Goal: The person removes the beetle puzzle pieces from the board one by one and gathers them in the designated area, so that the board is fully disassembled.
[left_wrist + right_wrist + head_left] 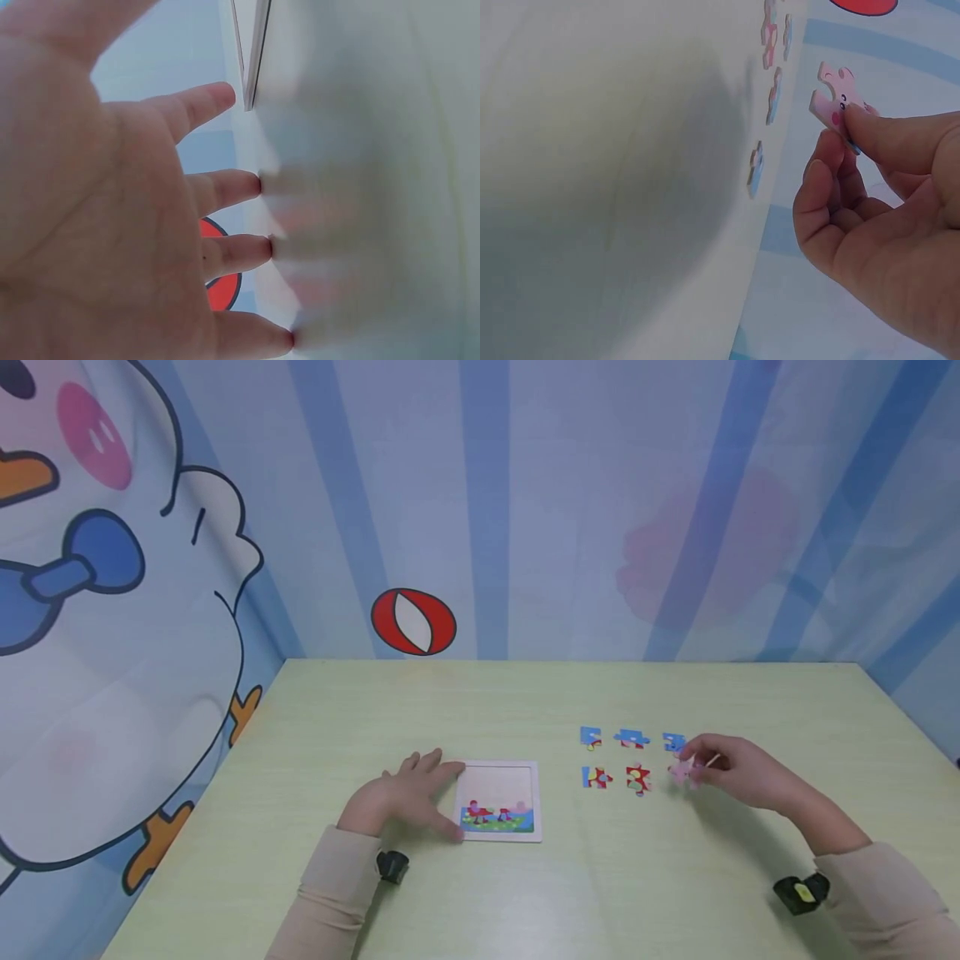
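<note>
Between thumb and fingers, my right hand (738, 770) pinches a pink puzzle piece (832, 105) just above the table. Eyes and a red cheek are printed on it. My left hand (408, 793) is spread beside a square puzzle frame (537, 802), its thumb and forefinger at the frame's left edge. In the left wrist view, the other fingertips (262, 247) reach down to the tabletop. Along the frame's bottom lies a picture strip (498, 820) in green, blue and red; the board above it is bare.
Several loose puzzle pieces lie in two rows between the frame and my right hand, among them a blue one (632, 739) and a red one (638, 779). The pale table (360, 702) ends at a striped cloth backdrop (555, 527) with a cartoon bird.
</note>
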A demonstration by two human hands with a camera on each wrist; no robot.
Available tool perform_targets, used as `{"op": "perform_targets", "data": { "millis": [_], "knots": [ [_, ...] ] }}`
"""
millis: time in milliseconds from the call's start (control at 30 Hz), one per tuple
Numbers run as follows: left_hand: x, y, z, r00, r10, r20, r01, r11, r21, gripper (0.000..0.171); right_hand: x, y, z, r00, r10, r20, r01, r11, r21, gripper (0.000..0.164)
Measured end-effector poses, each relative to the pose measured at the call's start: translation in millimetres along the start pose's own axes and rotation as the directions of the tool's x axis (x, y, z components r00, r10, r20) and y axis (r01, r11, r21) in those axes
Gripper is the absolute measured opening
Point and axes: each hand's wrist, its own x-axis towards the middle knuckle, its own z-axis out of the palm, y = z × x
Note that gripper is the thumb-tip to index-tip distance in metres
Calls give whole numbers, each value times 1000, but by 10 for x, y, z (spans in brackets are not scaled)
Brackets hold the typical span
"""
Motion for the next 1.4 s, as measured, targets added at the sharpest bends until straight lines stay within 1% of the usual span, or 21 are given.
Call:
{"op": "perform_targets", "data": {
  "millis": [300, 633, 967, 1400],
  "knots": [
    [-24, 17, -7, 1000, -1, 12, 1, 1000, -6, 94, 34, 100, 50, 998, 49, 46, -50, 999, 19, 17],
    [-35, 15, -1, 1000, -1, 11, 1, 1000, -7, 93, 84, 165, 82, 996, 78, 47, -78, 997, -3, 18],
    [-30, 19, 14, 1000, -13, 13, 13, 1000, -1, 91, 128, 221, 106, 996, 80, 46, -79, 997, -24, 16],
    [-33, 24, 13, 1000, -26, 15, 26, 1000, 13, 92, 172, 206, 107, 996, 81, 38, -77, 993, -87, 15]
  ]
}}
